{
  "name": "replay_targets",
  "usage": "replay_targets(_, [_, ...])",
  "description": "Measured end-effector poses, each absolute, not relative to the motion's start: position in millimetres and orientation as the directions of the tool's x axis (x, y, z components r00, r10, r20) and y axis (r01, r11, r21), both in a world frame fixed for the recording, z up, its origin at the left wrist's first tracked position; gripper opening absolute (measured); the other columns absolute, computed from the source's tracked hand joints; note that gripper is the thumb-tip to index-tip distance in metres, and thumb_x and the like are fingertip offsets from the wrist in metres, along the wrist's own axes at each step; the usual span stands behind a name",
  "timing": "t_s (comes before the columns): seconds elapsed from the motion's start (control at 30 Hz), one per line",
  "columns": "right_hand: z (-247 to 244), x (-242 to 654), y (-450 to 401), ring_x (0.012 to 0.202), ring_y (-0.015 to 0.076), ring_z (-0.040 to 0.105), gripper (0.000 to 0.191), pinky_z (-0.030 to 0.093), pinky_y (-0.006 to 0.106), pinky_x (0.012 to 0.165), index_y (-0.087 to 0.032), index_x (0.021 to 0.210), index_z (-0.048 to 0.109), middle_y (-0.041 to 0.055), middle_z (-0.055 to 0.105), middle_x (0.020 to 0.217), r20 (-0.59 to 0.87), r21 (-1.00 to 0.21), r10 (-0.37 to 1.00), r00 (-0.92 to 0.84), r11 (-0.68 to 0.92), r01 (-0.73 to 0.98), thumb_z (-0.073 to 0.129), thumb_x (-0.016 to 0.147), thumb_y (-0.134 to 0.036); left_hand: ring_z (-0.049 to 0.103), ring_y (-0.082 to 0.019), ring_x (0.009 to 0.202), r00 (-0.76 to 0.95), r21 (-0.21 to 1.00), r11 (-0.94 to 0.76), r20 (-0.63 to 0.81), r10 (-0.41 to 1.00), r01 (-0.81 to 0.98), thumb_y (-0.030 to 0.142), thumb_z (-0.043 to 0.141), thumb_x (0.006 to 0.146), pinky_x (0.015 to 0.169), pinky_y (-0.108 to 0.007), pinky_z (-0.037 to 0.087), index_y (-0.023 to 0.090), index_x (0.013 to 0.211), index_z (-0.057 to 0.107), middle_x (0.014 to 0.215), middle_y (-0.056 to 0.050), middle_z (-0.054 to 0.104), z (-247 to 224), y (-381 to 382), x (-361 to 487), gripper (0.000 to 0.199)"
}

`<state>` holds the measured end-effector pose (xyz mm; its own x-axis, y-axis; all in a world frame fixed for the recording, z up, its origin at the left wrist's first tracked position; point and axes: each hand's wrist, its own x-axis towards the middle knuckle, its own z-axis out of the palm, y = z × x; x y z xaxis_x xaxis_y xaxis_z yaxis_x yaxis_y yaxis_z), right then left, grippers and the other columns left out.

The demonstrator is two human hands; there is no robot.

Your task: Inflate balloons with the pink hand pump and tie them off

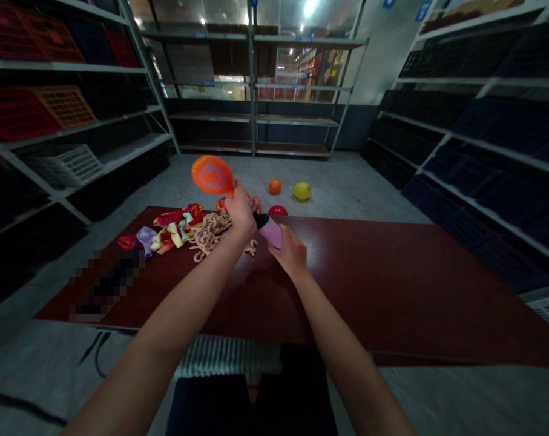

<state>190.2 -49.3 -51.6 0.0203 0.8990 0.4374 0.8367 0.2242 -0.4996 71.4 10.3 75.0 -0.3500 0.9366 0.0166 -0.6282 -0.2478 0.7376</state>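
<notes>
An inflated orange balloon with a purple drawing is held at its neck by my left hand, whose fingers are closed. My right hand is wrapped round a pink cylinder with a black end, perhaps a pump. The black end points up and left, close to my left hand. Beneath and left of my hands, a pile of beige curly strands lies on the dark red table. Flat coloured balloons lie left of that pile.
An orange balloon and a yellow balloon are on the floor beyond the table. A red balloon shows at its far edge. Shelves with crates stand left and right.
</notes>
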Motion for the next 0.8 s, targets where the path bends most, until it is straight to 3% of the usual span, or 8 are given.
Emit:
replay_targets(0.13, [-50.4, 177.2, -52.2, 0.120, 0.0294, 0.069, 0.053, 0.052, 0.035, 0.098, -0.018, 0.147, 0.053, 0.0163, 0.072, 0.135, 0.420, -0.394, 0.899, -0.125, 0.305, 0.867, 0.067, 0.097, -0.028, 0.026, -0.010, 0.039, -0.479, 0.747, -0.278, -0.062, 0.876, -0.604, 0.064, 0.049, 0.109, 0.044, -0.027, 0.021, 0.023, 0.066, 0.025, 0.051, 0.007, 0.024, 67.3, 13.9, 33.7, 0.064])
replay_targets(0.3, [-48.8, 171.1, -52.7, 0.117, 0.0299, 0.068, 0.050, 0.052, 0.037, 0.099, -0.021, 0.145, 0.055, 0.0159, 0.071, 0.132, 0.381, -0.321, 0.898, -0.219, 0.350, 0.880, 0.069, 0.098, -0.029, 0.028, -0.009, 0.040, -0.522, 0.741, -0.272, -0.123, 0.844, -0.614, 0.060, 0.037, 0.115, 0.047, -0.027, 0.026, 0.022, 0.067, 0.025, 0.050, 0.006, 0.026, 71.8, 12.6, -14.2, 0.062])
replay_targets(0.5, [-48.5, 172.6, -53.4, 0.117, 0.0335, 0.067, 0.051, 0.054, 0.042, 0.100, -0.019, 0.145, 0.057, 0.0181, 0.071, 0.129, 0.376, -0.294, 0.888, -0.263, 0.384, 0.875, 0.069, 0.096, -0.025, 0.026, -0.008, 0.038, -0.545, 0.682, -0.300, -0.170, 0.821, -0.666, 0.055, 0.041, 0.116, 0.043, -0.025, 0.025, 0.020, 0.065, 0.024, 0.048, 0.006, 0.025, 98.8, 4.1, -59.5, 0.064])
replay_targets(0.67, [-48.6, 170.1, -54.2, 0.118, 0.0336, 0.068, 0.052, 0.054, 0.044, 0.103, -0.023, 0.144, 0.057, 0.0160, 0.073, 0.130, 0.381, -0.349, 0.890, -0.251, 0.389, 0.853, 0.071, 0.093, -0.026, 0.026, -0.009, 0.037, -0.558, 0.708, -0.371, -0.040, 0.829, -0.601, 0.060, 0.053, 0.110, 0.039, -0.025, 0.027, 0.020, 0.063, 0.023, 0.048, 0.005, 0.025, 131.7, -0.4, -77.4, 0.068])
replay_targets(0.8, [-50.3, 171.3, -54.1, 0.119, 0.0336, 0.070, 0.054, 0.054, 0.043, 0.105, -0.021, 0.142, 0.058, 0.0169, 0.073, 0.134, 0.395, -0.501, 0.906, -0.153, 0.352, 0.791, 0.074, 0.091, -0.028, 0.024, -0.009, 0.037, -0.523, 0.720, -0.444, 0.131, 0.842, -0.534, 0.055, 0.045, 0.115, 0.039, -0.026, 0.025, 0.020, 0.058, 0.024, 0.047, 0.004, 0.022, 161.0, -5.2, -51.5, 0.069])
